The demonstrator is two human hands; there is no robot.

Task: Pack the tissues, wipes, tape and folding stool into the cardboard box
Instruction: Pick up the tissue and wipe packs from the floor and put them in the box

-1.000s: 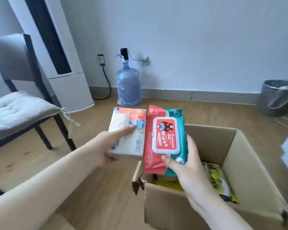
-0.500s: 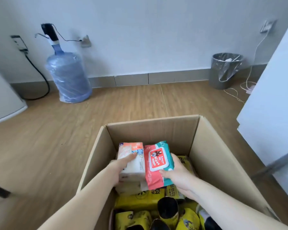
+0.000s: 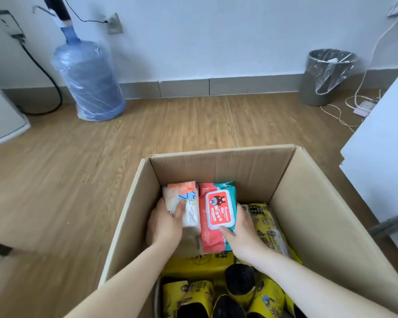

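An open cardboard box point(image 3: 313, 203) stands on the wooden floor in front of me. Both hands reach down inside it, near its far wall. My left hand point(image 3: 164, 223) grips a white and orange tissue pack point(image 3: 186, 200). Right beside it, my right hand point(image 3: 244, 232) holds a red and teal wipes pack point(image 3: 217, 214) with a red flip lid. The two packs touch side by side. Under and around them lie yellow packages point(image 3: 268, 226) and several yellow rolls with dark cores point(image 3: 239, 283). No tape or folding stool can be made out.
A blue water jug point(image 3: 89, 79) with a pump stands by the wall at left. A lined grey waste bin point(image 3: 324, 76) sits at right with cables point(image 3: 345, 111) on the floor. A white panel point(image 3: 381, 145) rises beside the box on the right.
The view swung from the chair side toward the box. Both hands carried the tissue pack and wipes pack from above the box edge down into it.
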